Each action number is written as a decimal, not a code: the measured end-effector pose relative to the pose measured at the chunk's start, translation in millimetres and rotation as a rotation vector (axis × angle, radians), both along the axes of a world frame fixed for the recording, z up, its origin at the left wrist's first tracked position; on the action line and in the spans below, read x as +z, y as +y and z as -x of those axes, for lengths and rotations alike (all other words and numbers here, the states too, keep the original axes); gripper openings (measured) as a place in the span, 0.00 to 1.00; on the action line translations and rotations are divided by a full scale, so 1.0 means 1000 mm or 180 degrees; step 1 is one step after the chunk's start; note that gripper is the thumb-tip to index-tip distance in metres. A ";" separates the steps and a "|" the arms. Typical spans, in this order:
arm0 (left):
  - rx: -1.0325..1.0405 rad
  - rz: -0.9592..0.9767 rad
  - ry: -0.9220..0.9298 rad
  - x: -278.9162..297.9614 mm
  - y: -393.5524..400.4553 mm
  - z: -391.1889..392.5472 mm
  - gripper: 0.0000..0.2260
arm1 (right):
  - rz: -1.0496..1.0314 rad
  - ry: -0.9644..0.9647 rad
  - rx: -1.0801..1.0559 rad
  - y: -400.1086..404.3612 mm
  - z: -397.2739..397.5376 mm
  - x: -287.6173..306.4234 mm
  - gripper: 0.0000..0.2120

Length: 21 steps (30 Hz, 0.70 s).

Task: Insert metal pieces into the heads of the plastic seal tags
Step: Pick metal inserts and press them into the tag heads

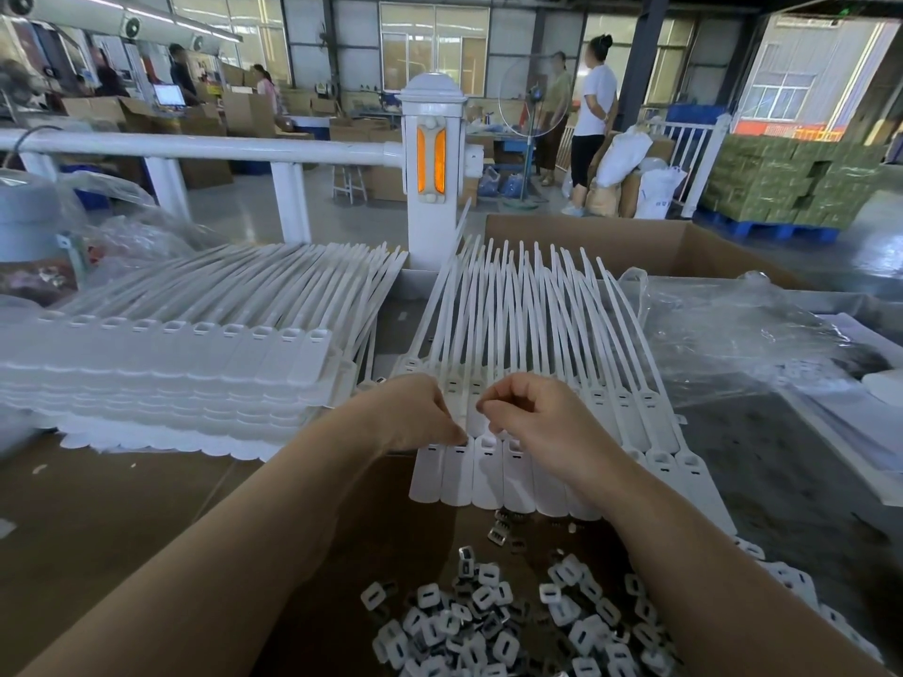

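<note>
— Tags (469, 473): white row flat on the table (122, 520), dead centre, heads toward me, tails fanned away toward the post (432, 173). A second row (606, 398) lies under it, further back.

— Your hands?

— Both over the near row's heads. Left hand (415, 412): fingers curled down, tips pressing on a head slot. Whether it pinches a metal piece there, can't tell, the fingers cover it. Right hand (527, 412): fingers curled in, thumb and forefinger pinched together just above the row. Something tiny may sit between them, too small to call.

— Metal pieces?

— Pile (513, 623) near me, between my forearms, white caps with metal clips mixed in. A few loose ones just below the near row's edge.

— Around that?

— Stack (171, 378) of tags to the left, well apart from my hands, tails pointing back right. Crumpled clear bag (733, 334) to the right. Open carton (684, 246) behind the tails. White rail (195, 146) runs left from the post. Two people (593, 119) stand far back by a fan (530, 97).
</note>
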<state>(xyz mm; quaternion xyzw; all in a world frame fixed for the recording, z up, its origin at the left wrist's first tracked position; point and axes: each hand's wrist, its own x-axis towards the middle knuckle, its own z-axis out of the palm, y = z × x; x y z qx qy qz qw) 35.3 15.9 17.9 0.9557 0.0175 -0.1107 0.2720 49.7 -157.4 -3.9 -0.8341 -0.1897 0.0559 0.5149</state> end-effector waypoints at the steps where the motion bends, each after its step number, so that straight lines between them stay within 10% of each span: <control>1: -0.0002 0.0029 0.0004 0.000 0.001 0.000 0.07 | 0.0010 0.0004 0.0031 -0.001 0.000 0.001 0.04; 13: -0.0021 0.0012 -0.0022 0.000 0.004 -0.001 0.08 | 0.1420 0.0062 0.2628 0.027 0.044 0.037 0.07; 21: -0.0037 -0.0108 -0.0019 -0.002 0.004 -0.002 0.09 | 0.1547 -0.0294 0.2680 0.045 0.062 0.029 0.10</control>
